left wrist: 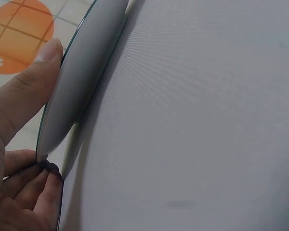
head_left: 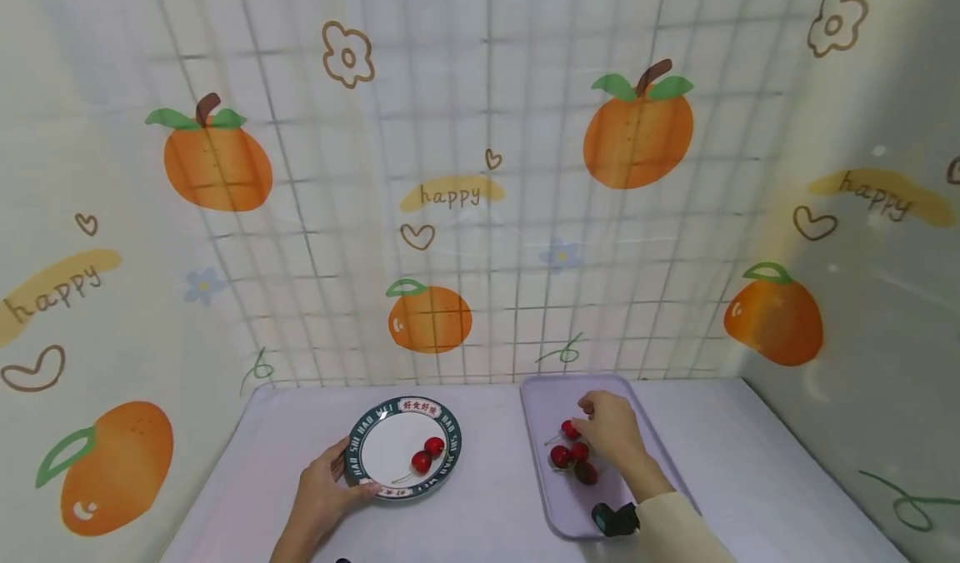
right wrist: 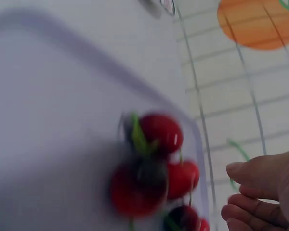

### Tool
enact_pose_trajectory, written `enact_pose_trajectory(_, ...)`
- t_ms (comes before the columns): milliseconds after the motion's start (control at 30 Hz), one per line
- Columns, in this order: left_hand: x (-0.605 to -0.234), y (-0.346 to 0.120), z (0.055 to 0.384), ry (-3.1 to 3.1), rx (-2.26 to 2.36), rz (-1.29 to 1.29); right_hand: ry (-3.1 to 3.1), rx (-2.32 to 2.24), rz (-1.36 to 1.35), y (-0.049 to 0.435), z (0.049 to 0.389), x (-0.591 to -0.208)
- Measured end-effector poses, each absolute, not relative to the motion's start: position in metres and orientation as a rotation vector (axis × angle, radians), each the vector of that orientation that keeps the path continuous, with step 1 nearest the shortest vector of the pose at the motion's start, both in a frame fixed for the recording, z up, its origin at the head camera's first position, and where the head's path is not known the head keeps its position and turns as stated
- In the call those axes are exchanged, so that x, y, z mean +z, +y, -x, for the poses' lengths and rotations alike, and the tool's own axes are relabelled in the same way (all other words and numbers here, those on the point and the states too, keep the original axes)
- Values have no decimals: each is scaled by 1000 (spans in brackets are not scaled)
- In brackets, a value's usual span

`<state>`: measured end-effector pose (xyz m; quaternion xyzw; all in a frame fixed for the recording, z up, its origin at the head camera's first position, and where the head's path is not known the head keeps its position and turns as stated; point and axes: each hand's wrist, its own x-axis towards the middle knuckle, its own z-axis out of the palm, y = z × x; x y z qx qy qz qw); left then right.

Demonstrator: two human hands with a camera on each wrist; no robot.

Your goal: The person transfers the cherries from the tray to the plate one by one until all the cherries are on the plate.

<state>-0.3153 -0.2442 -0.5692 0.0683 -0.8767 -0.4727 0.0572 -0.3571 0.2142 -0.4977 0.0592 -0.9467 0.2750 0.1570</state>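
A round white plate (head_left: 386, 442) with a dark green lettered rim carries two red cherries (head_left: 422, 462). My left hand (head_left: 321, 492) grips its left side, thumb on the near rim; in the left wrist view the thumb (left wrist: 48, 53) lies along the edge and the fingers curl near the underside. On a lilac tray (head_left: 543, 505) lies a cluster of red cherries (head_left: 560, 456), some with stems. Over it reaches my right hand (head_left: 611, 430), fingertips beside the farthest cherry (head_left: 570, 429). In the right wrist view its thumb and loosely bent fingers stand apart with nothing visible between them.
A dark green object (head_left: 615, 520) shows at the tray's near end, beside the right sleeve (head_left: 678, 530). The white table (head_left: 491, 496) ends at a curtain (head_left: 525, 255) printed with oranges, which also closes off both sides.
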Motion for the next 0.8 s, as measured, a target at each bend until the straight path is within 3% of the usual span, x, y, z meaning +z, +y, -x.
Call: enact_pose_trajectory(800, -564, -240, 313, -2686, -1468, -243, -2887, 692, 84, 281, 335, -523)
